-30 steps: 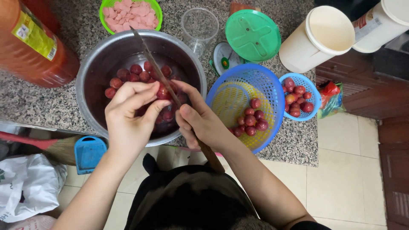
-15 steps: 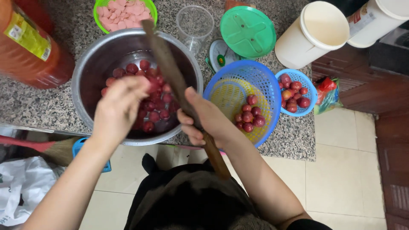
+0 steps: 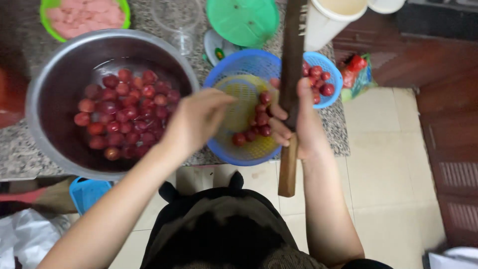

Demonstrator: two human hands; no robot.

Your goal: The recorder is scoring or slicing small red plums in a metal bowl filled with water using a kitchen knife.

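My right hand [image 3: 303,119] grips a long knife [image 3: 293,50] by its wooden handle [image 3: 288,169], blade pointing away from me, over the right side of a blue basket [image 3: 234,65]. The basket has a yellow liner and several small red fruits [image 3: 254,127]. My left hand [image 3: 199,117] reaches across to the basket's left rim with its fingers bunched; whether they hold a fruit is hidden. To the left stands a big steel bowl [image 3: 55,79] with many red fruits [image 3: 119,109] in water.
On the speckled counter [image 3: 15,154]: a small blue basket [image 3: 331,102] of red fruits, a green lid [image 3: 244,20], a clear cup [image 3: 179,20], a green bowl [image 3: 47,5] of pink pieces, a white bucket [image 3: 328,25]. A bag of red chillies [image 3: 356,69] lies on the tiled floor.
My left hand has left the steel bowl and moved right to the blue basket. My right hand has swung the knife from over the bowl to upright over the basket's right side.
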